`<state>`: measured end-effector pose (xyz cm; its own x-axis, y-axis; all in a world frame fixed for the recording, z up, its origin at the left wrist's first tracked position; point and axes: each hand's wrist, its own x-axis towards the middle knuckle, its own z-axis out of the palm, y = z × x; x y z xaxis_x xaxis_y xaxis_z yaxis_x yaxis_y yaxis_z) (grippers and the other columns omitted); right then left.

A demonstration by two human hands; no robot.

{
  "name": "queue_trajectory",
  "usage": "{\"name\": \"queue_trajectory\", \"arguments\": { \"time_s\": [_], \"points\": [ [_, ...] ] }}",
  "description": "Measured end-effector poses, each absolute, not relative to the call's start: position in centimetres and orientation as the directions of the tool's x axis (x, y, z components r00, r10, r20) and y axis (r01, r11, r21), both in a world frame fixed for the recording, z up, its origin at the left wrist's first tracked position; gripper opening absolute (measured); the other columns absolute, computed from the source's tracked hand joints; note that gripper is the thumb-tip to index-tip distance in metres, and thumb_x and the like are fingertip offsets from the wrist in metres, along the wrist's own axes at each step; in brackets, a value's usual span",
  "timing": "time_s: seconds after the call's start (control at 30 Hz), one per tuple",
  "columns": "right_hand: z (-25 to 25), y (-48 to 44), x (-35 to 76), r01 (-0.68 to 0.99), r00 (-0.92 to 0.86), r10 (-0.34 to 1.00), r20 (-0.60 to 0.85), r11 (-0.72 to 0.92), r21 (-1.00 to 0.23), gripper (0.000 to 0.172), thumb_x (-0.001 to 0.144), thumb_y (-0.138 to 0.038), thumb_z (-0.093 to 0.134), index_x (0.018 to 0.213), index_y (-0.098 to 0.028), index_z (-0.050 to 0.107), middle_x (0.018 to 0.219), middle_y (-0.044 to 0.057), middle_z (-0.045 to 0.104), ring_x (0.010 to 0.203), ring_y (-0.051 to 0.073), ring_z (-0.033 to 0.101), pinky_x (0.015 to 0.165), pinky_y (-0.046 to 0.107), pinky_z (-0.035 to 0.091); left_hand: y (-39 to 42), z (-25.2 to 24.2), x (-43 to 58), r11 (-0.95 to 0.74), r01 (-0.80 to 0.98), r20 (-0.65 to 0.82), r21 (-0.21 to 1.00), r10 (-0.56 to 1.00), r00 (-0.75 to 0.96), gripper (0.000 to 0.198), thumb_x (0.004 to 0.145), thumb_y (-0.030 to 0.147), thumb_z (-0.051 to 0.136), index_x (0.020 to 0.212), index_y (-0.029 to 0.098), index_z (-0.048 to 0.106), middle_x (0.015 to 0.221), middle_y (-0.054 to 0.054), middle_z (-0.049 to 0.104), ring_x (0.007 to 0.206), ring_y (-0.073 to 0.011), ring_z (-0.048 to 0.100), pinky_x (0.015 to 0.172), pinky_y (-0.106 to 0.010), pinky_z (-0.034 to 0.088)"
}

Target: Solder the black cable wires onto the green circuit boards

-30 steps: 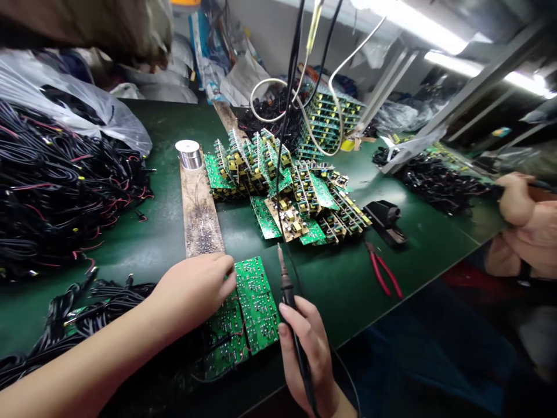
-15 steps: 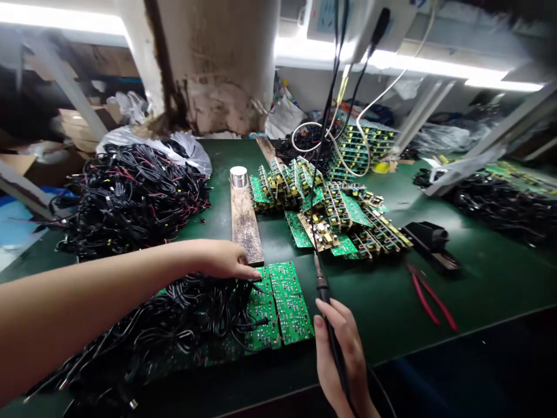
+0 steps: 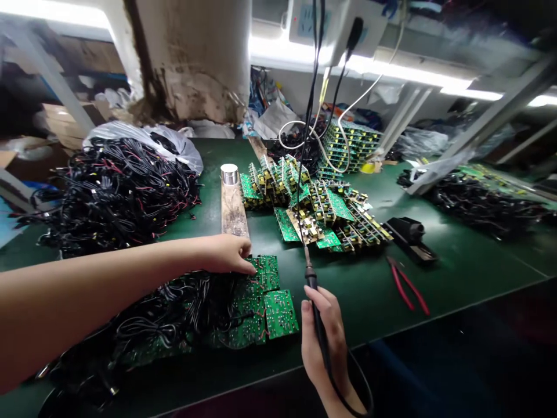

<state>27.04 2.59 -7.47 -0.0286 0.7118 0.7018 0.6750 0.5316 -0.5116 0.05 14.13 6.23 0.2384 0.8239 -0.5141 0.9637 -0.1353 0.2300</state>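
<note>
My left hand (image 3: 230, 254) reaches across from the left, fingers curled down and thumb pointing right, on the back edge of the green circuit boards (image 3: 270, 273). Its fingertips are partly hidden but seem to grip a board there. Black cables (image 3: 191, 302) lie bundled over the boards' left part, with thin red wires near the seam. A separate green board (image 3: 281, 314) sits at the front right of the group. In my right hand (image 3: 326, 331) is a soldering iron (image 3: 314, 290), held like a pen, its tip pointing away, to the right of the boards.
A wooden strip (image 3: 234, 212) with a metal cap-like cylinder (image 3: 229, 174) lies behind my left hand. Stacked circuit boards (image 3: 326, 212) stand behind the iron. Red-handled pliers (image 3: 408, 285) and a black iron stand (image 3: 411, 237) are right. A cable heap (image 3: 126, 186) fills the left.
The back right board has shifted left, out of line with the front right board. My left hand stays at the back edge. The whole view has swung slightly right; the iron remains in my right hand.
</note>
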Motion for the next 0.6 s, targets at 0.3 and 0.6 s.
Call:
{"name": "queue_trajectory", "arguments": {
  "time_s": [0.3,0.6],
  "points": [
    [-8.3,3.2,27.4,0.685,-0.016,0.683,0.73,0.539,-0.49,0.027,0.123,-0.039,0.055,0.135,-0.022,0.073,0.126,0.011,0.076,0.116,0.026,0.076,0.099,0.041,0.061,14.9,6.4,0.4,-0.103,0.929,-0.612,0.356,0.725,0.315,0.037,0.11,0.05,0.074,0.128,0.017,0.077,0.136,-0.01,0.078,0.127,-0.0289,0.074,0.116,-0.054,0.06],
    [-8.3,3.5,27.5,0.714,-0.041,0.678,0.734,0.534,-0.453,0.032,0.123,-0.045,0.054,0.132,-0.023,0.074,0.124,0.01,0.078,0.112,0.027,0.078,0.096,0.04,0.062,12.1,15.1,-6.9,-0.065,0.912,-0.447,0.404,0.856,0.259,0.061,0.111,0.066,0.046,0.157,0.034,0.072,0.156,-0.001,0.077,0.137,-0.0262,0.073,0.117,-0.036,0.057]
  ]
}}
